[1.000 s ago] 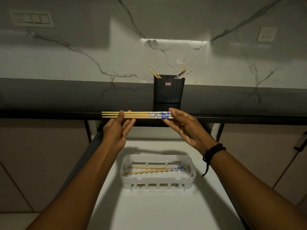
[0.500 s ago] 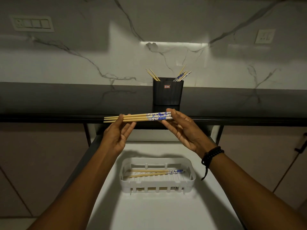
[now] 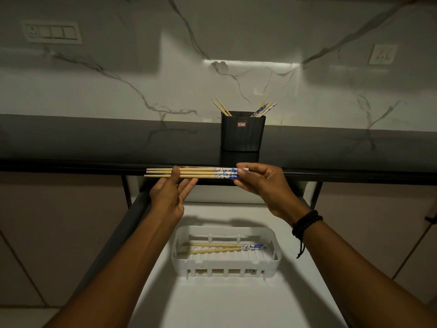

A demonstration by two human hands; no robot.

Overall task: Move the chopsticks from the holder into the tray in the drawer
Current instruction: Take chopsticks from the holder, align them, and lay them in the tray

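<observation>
Right above the open drawer [image 3: 212, 301], level with the counter's front edge: holding three chopsticks [image 3: 196, 173] flat and sideways between both hands. Pinching the blue-patterned ends with the right hand [image 3: 262, 183], thumb on top, fingers curled underneath, so pretty much closed around them. Propping up the plain wooden stretch with the left hand [image 3: 169, 197], thumb pressed over the top, fingers mostly straight and angled up beneath, so a looser hold but clamped thumb-to-fingers all the same. Bare tips poking out to the left, past that thumb. Down in the drawer, on its white floor: a white slotted tray [image 3: 227, 265] with a pair of chopsticks [image 3: 220, 247] already lying in it, patterned ends to the right, splayed a bit at the plain ends. Well below the held bunch, more or less straight under it. Back on the dark counter [image 3: 94, 138], just behind the hands: the black holder [image 3: 243, 131], upright, with more chopsticks [image 3: 263, 107] leaning out, a couple toward its left corner, several toward its right. Also wearing a black beaded bracelet [image 3: 305, 224] on the right wrist.
</observation>
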